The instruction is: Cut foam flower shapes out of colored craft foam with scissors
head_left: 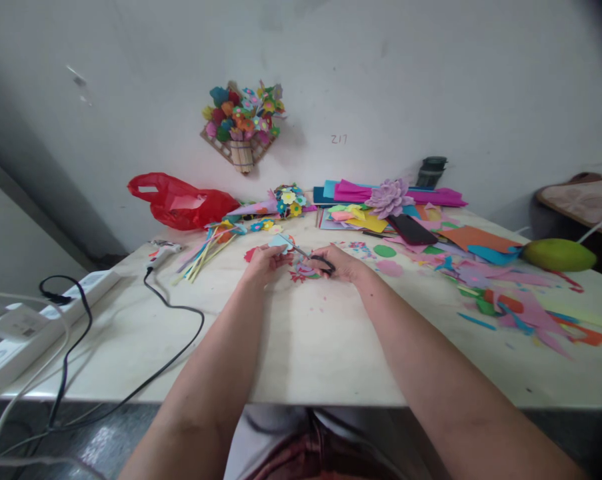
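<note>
My left hand (267,263) pinches a light blue paper piece (279,244) above the middle of the table. Closed around black-handled scissors (323,264), my right hand (341,261) points their blades left, up against the blue paper. Whether the blades are parted is too small to tell. Beneath and between the hands lie red, purple and green paper cut-outs (305,269). A red cut-out (251,254) shows just left of my left hand. To the right of my right hand are a green paper oval (385,251) and a pink one (389,268).
At the left are a hot glue gun (163,253), its black cord and a white power strip (55,327). A red plastic bag (181,202) sits at the back. Coloured paper scraps (525,307), a black phone (411,230) and a purple paper flower (389,197) occupy the right side.
</note>
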### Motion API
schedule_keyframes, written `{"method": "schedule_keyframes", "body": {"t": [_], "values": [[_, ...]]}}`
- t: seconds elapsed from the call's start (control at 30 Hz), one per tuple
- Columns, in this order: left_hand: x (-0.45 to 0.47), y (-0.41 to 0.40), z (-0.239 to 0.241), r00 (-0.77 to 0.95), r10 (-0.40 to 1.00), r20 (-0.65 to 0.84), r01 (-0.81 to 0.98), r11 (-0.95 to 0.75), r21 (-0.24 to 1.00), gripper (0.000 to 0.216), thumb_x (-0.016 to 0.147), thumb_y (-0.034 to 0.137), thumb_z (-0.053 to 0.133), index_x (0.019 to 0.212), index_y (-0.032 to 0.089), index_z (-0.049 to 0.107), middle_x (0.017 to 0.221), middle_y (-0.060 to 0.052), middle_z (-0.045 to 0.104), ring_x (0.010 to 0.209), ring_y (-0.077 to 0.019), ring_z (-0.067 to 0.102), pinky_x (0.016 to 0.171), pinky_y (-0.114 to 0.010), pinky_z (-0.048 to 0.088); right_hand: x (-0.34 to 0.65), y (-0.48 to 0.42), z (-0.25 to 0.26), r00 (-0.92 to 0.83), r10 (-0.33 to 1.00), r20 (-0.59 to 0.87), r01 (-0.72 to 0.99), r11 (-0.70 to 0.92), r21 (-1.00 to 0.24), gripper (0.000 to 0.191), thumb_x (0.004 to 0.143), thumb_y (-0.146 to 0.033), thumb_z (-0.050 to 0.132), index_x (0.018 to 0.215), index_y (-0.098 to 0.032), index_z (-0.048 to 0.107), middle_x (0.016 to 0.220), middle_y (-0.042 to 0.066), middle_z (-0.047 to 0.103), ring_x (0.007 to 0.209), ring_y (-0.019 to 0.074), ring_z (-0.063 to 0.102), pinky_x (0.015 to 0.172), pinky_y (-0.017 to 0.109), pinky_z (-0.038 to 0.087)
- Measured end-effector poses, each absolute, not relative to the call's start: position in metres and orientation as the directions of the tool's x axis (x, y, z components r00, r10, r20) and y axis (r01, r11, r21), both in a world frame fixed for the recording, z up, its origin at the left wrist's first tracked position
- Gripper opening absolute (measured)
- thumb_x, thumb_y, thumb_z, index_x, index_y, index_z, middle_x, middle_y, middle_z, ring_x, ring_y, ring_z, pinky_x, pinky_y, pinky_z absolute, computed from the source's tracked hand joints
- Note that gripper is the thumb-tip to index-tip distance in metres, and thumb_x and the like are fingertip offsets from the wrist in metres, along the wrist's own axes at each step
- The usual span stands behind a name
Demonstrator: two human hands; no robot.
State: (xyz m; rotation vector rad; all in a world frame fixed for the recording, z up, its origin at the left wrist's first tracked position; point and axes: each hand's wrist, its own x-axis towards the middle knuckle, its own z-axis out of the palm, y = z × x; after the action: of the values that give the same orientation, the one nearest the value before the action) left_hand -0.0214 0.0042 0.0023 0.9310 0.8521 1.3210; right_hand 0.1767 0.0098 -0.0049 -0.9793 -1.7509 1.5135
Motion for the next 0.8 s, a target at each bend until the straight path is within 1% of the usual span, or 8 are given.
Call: {"method": "schedule_keyframes", "body": {"t": [0.17, 0.37, 0.63, 0.8], "values": [[-0.021, 0.003, 0.003, 0.067, 0.998, 0.014, -0.401, 0.014, 0.916, 0.01, 0.066, 0.01, 0.064, 0.076, 0.008, 0.065, 0.07, -0.009, 0.07, 0.057, -0.016, 0.066, 0.061, -0.026, 0.055, 0.177, 0.009, -0.005, -0.53, 0.848, -0.011, 0.134, 0.072, -0.988, 0.018, 0.075, -0.027, 0.067, 0.068, -0.012, 0.059, 0.046, -0.003, 0.05, 0.035, 0.0044, 0.037, 0.033, 0.017, 0.026], [-0.021, 0.005, 0.001, 0.053, 0.998, 0.027, -0.403, -0.004, 0.915, 0.013, 0.063, 0.01, 0.066, 0.076, 0.008, 0.067, 0.07, -0.009, 0.07, 0.057, -0.0156, 0.066, 0.06, -0.025, 0.055, 0.178, 0.007, -0.003, -0.535, 0.845, -0.006, 0.14, 0.081, -0.987, 0.02, 0.076, -0.028, 0.066, 0.067, -0.012, 0.057, 0.046, -0.003, 0.05, 0.035, 0.0041, 0.037, 0.033, 0.017, 0.025], [-0.021, 0.003, 0.002, 0.062, 0.997, 0.038, -0.397, -0.01, 0.918, 0.014, 0.062, 0.01, 0.069, 0.075, 0.007, 0.067, 0.07, -0.009, 0.069, 0.057, -0.0152, 0.065, 0.062, -0.026, 0.055, 0.178, 0.0, 0.005, -0.513, 0.858, -0.036, 0.199, 0.077, -0.977, 0.02, 0.076, -0.029, 0.067, 0.069, -0.012, 0.058, 0.047, -0.003, 0.051, 0.035, 0.0046, 0.039, 0.032, 0.017, 0.024], [-0.021, 0.004, 0.002, 0.059, 0.998, 0.029, -0.395, -0.003, 0.919, 0.014, 0.06, 0.011, 0.071, 0.073, 0.008, 0.067, 0.069, -0.008, 0.069, 0.056, -0.015, 0.065, 0.06, -0.025, 0.055, 0.178, 0.001, 0.003, -0.518, 0.855, -0.033, 0.202, 0.085, -0.976, 0.021, 0.074, -0.031, 0.068, 0.074, -0.012, 0.061, 0.048, -0.004, 0.052, 0.036, 0.0042, 0.039, 0.035, 0.016, 0.027]]}}
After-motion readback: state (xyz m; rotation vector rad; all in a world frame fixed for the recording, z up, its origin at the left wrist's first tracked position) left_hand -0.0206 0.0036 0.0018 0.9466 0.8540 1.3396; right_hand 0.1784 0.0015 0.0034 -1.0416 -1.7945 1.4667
